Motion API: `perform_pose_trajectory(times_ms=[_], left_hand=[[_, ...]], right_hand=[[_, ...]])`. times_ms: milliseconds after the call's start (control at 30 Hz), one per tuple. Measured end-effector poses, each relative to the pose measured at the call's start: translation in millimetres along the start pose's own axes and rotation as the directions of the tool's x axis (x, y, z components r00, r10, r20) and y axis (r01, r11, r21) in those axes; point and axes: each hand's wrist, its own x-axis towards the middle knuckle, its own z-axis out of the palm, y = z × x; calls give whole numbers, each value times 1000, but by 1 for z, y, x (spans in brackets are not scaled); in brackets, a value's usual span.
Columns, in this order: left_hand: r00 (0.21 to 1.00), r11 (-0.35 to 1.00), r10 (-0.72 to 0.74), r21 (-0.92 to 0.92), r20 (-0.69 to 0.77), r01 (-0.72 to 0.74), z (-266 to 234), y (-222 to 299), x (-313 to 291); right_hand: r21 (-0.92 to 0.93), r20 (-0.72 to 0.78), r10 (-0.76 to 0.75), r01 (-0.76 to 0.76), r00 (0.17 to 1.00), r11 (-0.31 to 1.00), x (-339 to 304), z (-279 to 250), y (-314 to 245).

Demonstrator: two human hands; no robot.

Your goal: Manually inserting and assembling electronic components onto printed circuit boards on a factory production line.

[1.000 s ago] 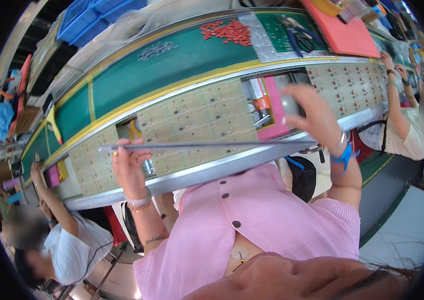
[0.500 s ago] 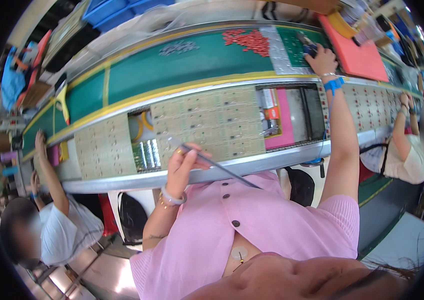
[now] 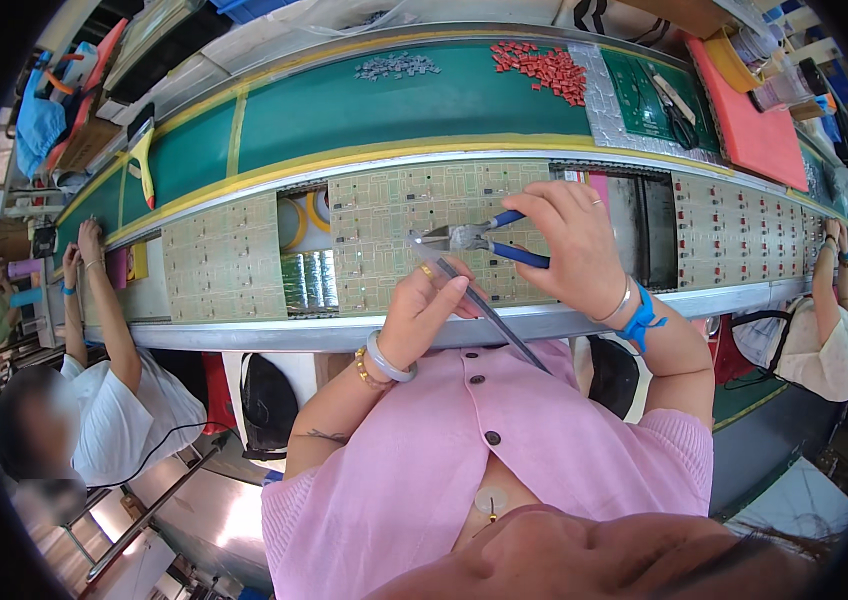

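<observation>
My right hand [image 3: 574,240] grips a pair of blue-handled pliers [image 3: 468,238], the handles spread in its fingers. Their metal jaws meet the clear upper end of a long, thin dark-grey tube [image 3: 506,330]; whether they bite into it cannot be made out. Pinched between thumb and fingers of my left hand [image 3: 426,308], the tube slants down toward my body. Both hands are above a large pale circuit board panel [image 3: 374,265] with small parts on it, lying on the rail line.
Beyond the rail, a green bench top [image 3: 294,120] carries grey pieces [image 3: 396,66] and red pieces [image 3: 544,74]. Scissors [image 3: 679,118] lie on a green board at right, beside a pink foam slab [image 3: 744,120]. Co-workers sit at left [image 3: 134,430] and right [image 3: 814,340].
My right hand has come from the green board at the far right to the middle, bringing the pliers to the tube's end. The panels have shifted slightly right in view.
</observation>
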Motion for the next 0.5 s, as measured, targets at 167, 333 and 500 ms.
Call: perform_pose_trajectory(times_ms=[167,333,500], left_hand=[[1000,1000,1,-3,4,-1,1,1,-1],[999,999,-32,-1,6,32,3,1,-2],[1000,1000,-20,-1,17,20,4,1,0]], right_hand=[[-118,-15,-64,62,998,991,4,1,-1],[-132,0,-72,71,997,989,3,1,-2],[-36,7,-94,94,996,995,-3,15,7]])
